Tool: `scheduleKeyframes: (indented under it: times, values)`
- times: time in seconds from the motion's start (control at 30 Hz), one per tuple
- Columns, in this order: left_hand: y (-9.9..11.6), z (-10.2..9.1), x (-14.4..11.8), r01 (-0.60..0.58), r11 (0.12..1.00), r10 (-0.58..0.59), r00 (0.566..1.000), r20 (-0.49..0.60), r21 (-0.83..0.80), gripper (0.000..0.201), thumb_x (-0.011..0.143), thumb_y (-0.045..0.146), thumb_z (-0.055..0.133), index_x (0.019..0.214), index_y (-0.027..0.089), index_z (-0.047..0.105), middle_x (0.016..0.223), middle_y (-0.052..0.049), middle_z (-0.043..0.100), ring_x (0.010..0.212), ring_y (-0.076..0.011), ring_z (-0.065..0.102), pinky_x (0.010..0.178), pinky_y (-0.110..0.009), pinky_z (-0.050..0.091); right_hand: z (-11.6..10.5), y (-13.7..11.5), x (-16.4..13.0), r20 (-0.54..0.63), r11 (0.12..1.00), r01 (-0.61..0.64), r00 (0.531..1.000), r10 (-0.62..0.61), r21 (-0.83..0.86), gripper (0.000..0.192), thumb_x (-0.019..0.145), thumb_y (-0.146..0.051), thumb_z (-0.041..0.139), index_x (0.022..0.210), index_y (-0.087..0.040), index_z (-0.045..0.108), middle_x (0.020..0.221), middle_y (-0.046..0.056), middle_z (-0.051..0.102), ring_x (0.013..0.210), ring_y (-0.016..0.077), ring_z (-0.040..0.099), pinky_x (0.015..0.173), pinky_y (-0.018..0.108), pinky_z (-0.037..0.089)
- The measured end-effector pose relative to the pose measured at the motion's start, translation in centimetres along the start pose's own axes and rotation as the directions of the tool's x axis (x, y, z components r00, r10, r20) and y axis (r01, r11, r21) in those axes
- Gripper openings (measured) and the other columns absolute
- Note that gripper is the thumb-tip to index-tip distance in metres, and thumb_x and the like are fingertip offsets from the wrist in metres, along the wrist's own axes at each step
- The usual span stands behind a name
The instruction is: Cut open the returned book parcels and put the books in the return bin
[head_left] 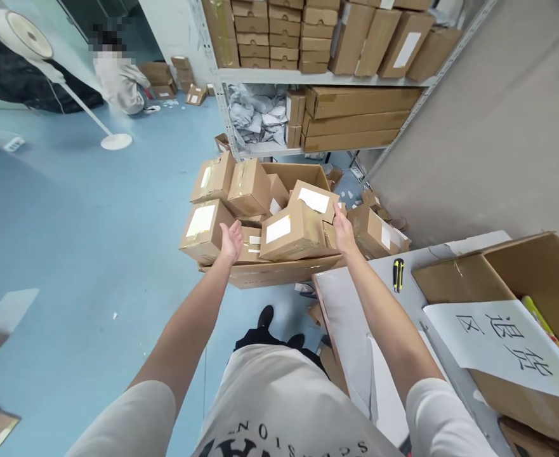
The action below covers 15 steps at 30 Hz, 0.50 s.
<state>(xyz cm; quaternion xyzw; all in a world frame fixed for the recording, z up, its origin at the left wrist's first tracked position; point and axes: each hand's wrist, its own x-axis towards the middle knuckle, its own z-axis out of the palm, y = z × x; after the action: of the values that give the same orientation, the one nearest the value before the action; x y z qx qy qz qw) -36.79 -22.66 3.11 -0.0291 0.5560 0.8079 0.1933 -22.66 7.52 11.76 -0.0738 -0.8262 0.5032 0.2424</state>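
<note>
Blue floor (150, 254) spreads wide at left, giving room up to a large carton (279, 275) heaped above its rim with taped boxes (298, 235), some overhanging its left edge. Among them, the left hand (231, 241) has its fingers parted; the right hand (342, 230) is at the right-hand boxes, its grip unclear. Rightward, the table (339, 304) corner crowds the carton, bearing a cutter (398, 275) and an open box (460, 279) containing something yellow-green (537, 314).

Your bare left hand (232, 241), spread, beside a taped brown cardboard box (205, 238); your bare right hand (344, 231), near a white-labelled brown cardboard carton (302, 231); yellow-and-black cutter (398, 275) on white table (343, 311).
</note>
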Motion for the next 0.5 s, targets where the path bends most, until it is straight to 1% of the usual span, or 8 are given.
scheduleKeyframes:
  times: [0.13,0.3,0.4,0.5]
  values:
    - [-2.5,-1.2,1.2,0.126,0.99,-0.126,0.992,0.0,-0.071,0.091,0.079,0.076,0.004,0.143,0.018,0.032,0.153,-0.012,0.02,0.141,-0.0205,0.016,0.114,-0.036,0.015,2.0,1.4,0.8,0.004,0.996,-0.061,0.998,0.062,-0.069,0.07,0.085,-0.065,0.037,0.142,-0.023,0.036,0.148,0.002,0.033,0.138,0.023,0.028,0.116,0.043,0.017]
    - [-5.6,-1.1,2.1,0.307,0.945,-0.306,0.952,0.035,-0.115,0.09,0.081,0.074,0.005,0.145,0.014,0.026,0.153,-0.013,0.016,0.141,-0.0201,0.015,0.114,-0.036,0.013,4.1,2.7,0.9,-0.012,0.977,-0.167,0.986,0.167,-0.136,0.07,0.084,-0.068,0.036,0.141,-0.027,0.036,0.147,-0.002,0.035,0.137,0.0249,0.03,0.115,0.045,0.019]
    - [-7.0,-0.7,2.4,0.38,0.918,-0.376,0.925,0.053,-0.118,0.086,0.083,0.072,0.007,0.144,0.016,0.03,0.153,-0.01,0.016,0.141,-0.0205,0.016,0.115,-0.038,0.013,5.3,2.9,0.5,-0.002,0.964,-0.223,0.974,0.225,-0.144,0.076,0.083,-0.07,0.032,0.142,-0.023,0.035,0.147,0.001,0.035,0.138,0.0255,0.027,0.115,0.045,0.018]
    - [-7.8,-0.2,2.6,0.43,0.891,-0.425,0.903,0.068,-0.148,0.081,0.083,0.072,0.011,0.14,0.02,0.038,0.151,-0.01,0.026,0.139,-0.0224,0.024,0.112,-0.041,0.023,6.3,3.4,0.0,0.027,0.934,-0.306,0.948,0.316,-0.186,0.079,0.082,-0.073,0.029,0.143,-0.023,0.034,0.148,0.002,0.034,0.14,0.0255,0.023,0.116,0.047,0.015]
